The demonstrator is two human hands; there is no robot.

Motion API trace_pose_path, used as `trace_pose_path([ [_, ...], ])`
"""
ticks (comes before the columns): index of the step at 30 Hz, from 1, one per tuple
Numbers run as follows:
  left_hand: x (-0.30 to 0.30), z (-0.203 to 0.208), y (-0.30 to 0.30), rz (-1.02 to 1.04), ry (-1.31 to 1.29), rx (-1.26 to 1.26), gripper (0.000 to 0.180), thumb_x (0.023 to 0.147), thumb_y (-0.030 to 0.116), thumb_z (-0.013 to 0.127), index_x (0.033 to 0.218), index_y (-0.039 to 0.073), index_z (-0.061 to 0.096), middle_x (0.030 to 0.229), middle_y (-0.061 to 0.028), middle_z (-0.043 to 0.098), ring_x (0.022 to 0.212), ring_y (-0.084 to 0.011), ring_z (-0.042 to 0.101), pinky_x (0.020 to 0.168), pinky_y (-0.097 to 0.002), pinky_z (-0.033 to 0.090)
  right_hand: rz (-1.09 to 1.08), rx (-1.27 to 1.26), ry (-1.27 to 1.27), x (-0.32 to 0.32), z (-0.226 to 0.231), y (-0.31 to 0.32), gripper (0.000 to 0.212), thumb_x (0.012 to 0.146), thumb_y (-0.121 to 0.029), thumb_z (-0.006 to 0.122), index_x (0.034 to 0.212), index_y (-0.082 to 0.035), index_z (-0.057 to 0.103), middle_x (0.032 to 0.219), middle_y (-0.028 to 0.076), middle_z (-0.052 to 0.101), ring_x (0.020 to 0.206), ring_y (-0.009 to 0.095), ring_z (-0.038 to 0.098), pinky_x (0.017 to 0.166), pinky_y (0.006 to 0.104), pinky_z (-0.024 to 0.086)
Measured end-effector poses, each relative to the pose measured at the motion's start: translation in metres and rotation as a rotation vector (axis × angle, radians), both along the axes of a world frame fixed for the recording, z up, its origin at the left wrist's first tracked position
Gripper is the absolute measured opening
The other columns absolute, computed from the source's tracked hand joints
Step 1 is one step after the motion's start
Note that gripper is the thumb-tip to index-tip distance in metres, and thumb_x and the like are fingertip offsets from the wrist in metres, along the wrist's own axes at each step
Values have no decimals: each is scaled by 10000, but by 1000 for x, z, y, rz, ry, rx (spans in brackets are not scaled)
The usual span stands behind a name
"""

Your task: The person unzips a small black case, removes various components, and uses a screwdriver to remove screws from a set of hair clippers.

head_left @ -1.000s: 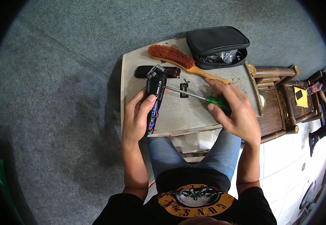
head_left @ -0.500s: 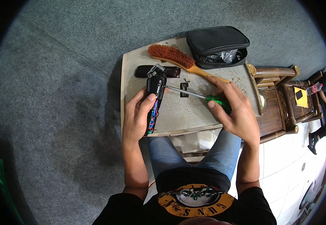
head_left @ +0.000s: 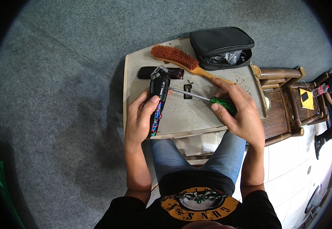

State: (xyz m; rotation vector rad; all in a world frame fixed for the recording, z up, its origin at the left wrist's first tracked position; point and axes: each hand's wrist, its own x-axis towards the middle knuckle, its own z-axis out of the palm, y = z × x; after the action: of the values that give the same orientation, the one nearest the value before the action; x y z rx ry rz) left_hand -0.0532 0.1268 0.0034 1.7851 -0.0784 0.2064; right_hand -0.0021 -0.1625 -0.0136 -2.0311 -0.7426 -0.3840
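My left hand [head_left: 139, 116] is wrapped round an opened black hair clipper [head_left: 159, 87], its thumb on the near side. Coloured wires and a green board show in the clipper's lower body, and a metal bracket sticks out at its top. In my right hand [head_left: 240, 108] is a screwdriver [head_left: 223, 104] with a green handle. Its shaft points left, and the tip meets the clipper's right side. Below the shaft's line of sight lies a small black plastic part [head_left: 188, 91] on the tabletop. A dark red and black casing [head_left: 176, 73] lies behind the clipper.
A brush [head_left: 175, 57] with reddish bristles and a wooden handle lies across the small table [head_left: 135, 61]. An unzipped black case [head_left: 222, 40] holding cables and plastic bags stands at the back right. Bamboo furniture [head_left: 274, 110] is to the right, with a person's leg beyond.
Both hands stay almost where they were. The screwdriver's handle has turned slightly in my right hand, its tip still at the clipper.
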Motion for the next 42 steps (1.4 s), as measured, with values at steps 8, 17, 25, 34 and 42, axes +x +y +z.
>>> trace_pose_path([
  [8,0,2,-1,6,-1,3,387,1143,252,573,1339,-40,736,1072,-36,788,848,-39,642,734,-214,502,47,25,36,-1,6,-2,506,963,-64,782,1463,-50,708,983,131,716,932,268,751,821,432,618],
  [17,0,4,0,-3,18,24,387,1142,226,563,1374,-43,718,1141,-47,797,873,-35,631,754,-214,493,13,0,20,1,2,-2,507,962,-57,775,1464,-39,704,976,115,706,940,267,740,805,427,610],
  [25,0,2,-1,-3,-2,-2,385,1145,209,556,1385,-51,710,1177,-70,816,885,-36,642,758,-217,500,64,-14,42,-1,7,-3,519,961,-49,765,1476,-47,697,971,121,703,943,275,733,807,433,606],
  [34,1,-1,-1,0,6,-27,395,1143,243,565,1373,-42,715,1168,-55,816,820,-19,598,706,-204,474,16,8,45,0,0,-2,520,960,-56,786,1473,-52,703,969,134,700,952,284,730,837,441,608],
  [42,1,0,-3,14,2,-29,394,1141,259,570,1352,-33,730,1092,-35,801,807,-17,607,688,-203,474,49,-18,21,1,5,-3,536,945,-50,799,1473,-58,707,1023,143,734,972,287,750,842,435,614],
])
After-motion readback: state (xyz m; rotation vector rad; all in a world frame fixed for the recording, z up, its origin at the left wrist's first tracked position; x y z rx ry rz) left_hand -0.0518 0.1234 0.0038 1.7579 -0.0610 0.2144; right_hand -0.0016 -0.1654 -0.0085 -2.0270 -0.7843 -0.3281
